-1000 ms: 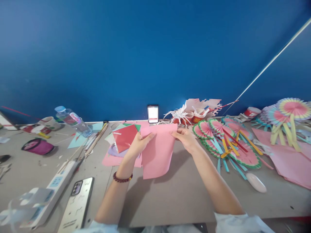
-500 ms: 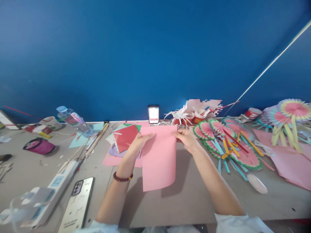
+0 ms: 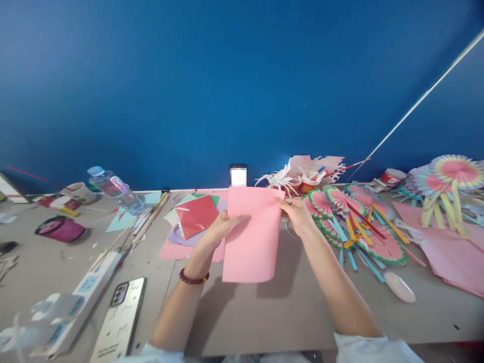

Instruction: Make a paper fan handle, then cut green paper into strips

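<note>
A sheet of pink paper [image 3: 253, 242] is held up over the table, its right side curving. My left hand [image 3: 226, 225] grips it by the left edge, thumb lying across the front and the other fingers hidden behind. At the upper right corner, my right hand [image 3: 296, 212] pinches the sheet between thumb and fingers. Behind and left of it lie a red square sheet [image 3: 196, 216] and other coloured papers. Folded paper fans in pink and green [image 3: 346, 201] lie just right of my right hand.
A phone [image 3: 238, 176] leans on the blue wall. At left are a water bottle [image 3: 117, 189], wooden sticks [image 3: 151, 219], a power strip [image 3: 85, 295] and another phone [image 3: 121, 320]. A white oval object [image 3: 400, 287] and pink sheets [image 3: 449, 247] lie at right.
The pink paper has shifted slightly right and up, its lower edge now higher and its top covering the base of the leaning phone. Both hands moved a little right with it.
</note>
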Tool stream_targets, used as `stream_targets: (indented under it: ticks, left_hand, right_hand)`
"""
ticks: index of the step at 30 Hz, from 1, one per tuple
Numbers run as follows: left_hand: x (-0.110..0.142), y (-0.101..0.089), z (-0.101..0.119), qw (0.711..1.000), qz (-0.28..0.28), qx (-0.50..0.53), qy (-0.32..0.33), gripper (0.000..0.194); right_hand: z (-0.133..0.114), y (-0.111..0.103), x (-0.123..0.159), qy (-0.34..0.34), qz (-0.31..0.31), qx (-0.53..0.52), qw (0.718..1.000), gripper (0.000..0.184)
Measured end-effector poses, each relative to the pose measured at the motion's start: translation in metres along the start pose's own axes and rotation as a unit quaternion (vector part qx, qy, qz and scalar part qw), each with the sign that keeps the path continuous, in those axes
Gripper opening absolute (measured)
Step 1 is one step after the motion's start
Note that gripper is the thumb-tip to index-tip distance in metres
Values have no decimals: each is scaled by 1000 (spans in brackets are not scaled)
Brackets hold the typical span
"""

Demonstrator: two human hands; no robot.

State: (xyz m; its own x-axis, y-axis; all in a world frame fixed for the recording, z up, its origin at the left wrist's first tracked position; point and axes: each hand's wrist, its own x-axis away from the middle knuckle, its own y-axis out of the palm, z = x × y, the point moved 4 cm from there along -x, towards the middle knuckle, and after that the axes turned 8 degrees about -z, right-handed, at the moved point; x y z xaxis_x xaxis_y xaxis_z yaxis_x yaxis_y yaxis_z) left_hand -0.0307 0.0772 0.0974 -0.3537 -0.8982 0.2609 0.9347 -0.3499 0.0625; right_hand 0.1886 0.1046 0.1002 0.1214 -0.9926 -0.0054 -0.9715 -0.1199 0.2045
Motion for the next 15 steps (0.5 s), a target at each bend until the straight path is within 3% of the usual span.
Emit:
stream_targets:
  ticks: [6, 15]
  left_hand:
    - [-2, 2, -9, 998, -27, -51, -30, 54]
    - [1, 20, -4, 991, -92, -95, 3, 53]
  right_hand:
    - [-7, -15, -1, -8, 76, -48, 996, 47]
    - [-21, -27, 1, -51, 87, -52, 994, 46]
